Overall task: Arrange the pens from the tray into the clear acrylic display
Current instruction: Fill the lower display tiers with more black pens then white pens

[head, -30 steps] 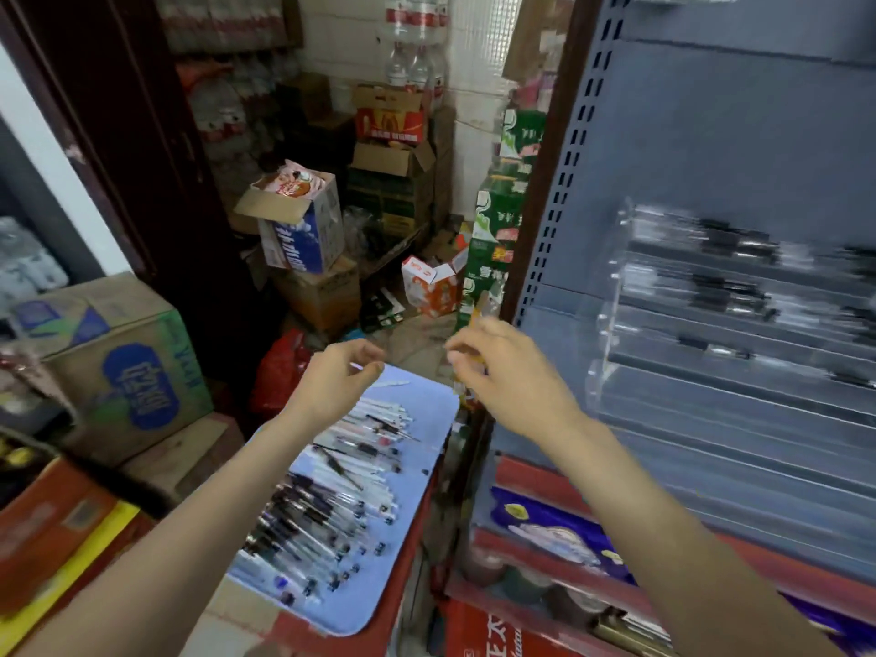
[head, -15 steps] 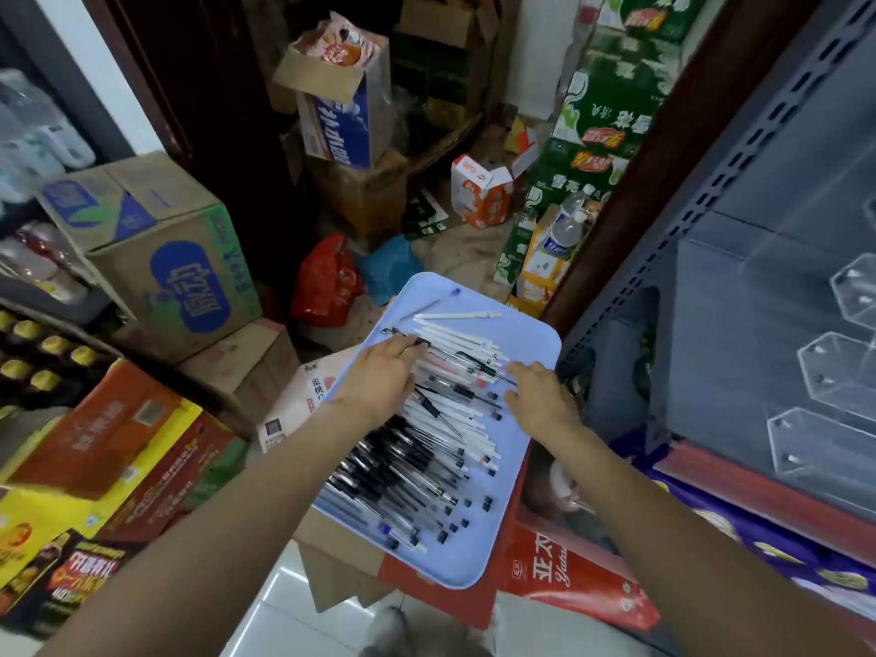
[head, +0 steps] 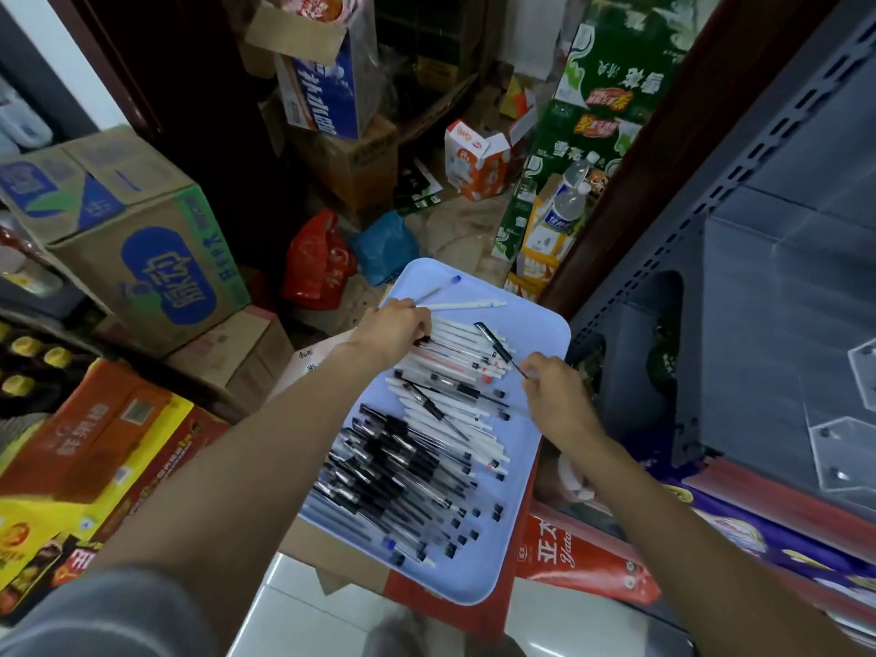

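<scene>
Pickup step. Right hand (head: 552, 395) pinches tip of black pen (head: 497, 346), lifting it off pile. Left hand (head: 396, 327) curled onto white pens (head: 462, 346) at far end of blue tray (head: 516, 514). Acrylic display (head: 848, 448) at right edge. Next: carry pen right, lay in tier.

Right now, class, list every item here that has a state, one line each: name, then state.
Left hand: fingers curled on white pens at the tray's far end.
Right hand: pinching the tip of a black pen, lifted at a slant.
Light blue tray: still loaded with pens.
Blue-printed carton: flaps open.
</scene>
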`<state>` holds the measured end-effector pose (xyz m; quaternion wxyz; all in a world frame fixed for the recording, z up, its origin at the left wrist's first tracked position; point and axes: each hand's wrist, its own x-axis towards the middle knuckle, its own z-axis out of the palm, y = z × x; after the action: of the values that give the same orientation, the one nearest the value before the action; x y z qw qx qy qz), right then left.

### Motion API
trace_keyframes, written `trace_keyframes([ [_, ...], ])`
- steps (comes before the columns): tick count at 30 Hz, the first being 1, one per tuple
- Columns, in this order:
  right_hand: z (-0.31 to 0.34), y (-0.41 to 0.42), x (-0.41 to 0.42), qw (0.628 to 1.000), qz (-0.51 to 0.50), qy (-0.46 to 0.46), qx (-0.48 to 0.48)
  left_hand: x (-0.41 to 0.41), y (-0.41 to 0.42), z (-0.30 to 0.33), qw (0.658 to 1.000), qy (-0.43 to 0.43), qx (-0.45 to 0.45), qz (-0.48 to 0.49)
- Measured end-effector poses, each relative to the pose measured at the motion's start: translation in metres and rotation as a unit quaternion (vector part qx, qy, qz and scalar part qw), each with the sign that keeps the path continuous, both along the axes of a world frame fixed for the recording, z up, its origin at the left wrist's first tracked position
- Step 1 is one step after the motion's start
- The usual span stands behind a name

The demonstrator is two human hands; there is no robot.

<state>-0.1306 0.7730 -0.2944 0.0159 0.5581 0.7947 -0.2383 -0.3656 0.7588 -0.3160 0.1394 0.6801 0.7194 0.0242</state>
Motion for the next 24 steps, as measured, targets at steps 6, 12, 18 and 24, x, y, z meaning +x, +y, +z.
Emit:
trace_keyframes([
  [6, 0.013, -0.004, -0.001, 0.997, -0.038, 0.069, -0.021, -0.005, 0.020, 0.003, 0.992, 0.013, -0.051, -0.114],
  [12, 0.021, -0.006, -0.009, 0.993, -0.049, 0.101, -0.024, -0.004, 0.020, 0.014, 0.988, 0.052, -0.043, -0.140],
  [18, 0.020, -0.011, -0.012, 0.990, -0.063, 0.118, -0.035, -0.003, 0.020, 0.016, 0.977, 0.114, -0.060, -0.172],
  [24, 0.031, -0.017, -0.014, 0.984, -0.089, 0.143, -0.053, -0.006, 0.009, 0.025, 0.975, 0.144, 0.025, -0.167],
])
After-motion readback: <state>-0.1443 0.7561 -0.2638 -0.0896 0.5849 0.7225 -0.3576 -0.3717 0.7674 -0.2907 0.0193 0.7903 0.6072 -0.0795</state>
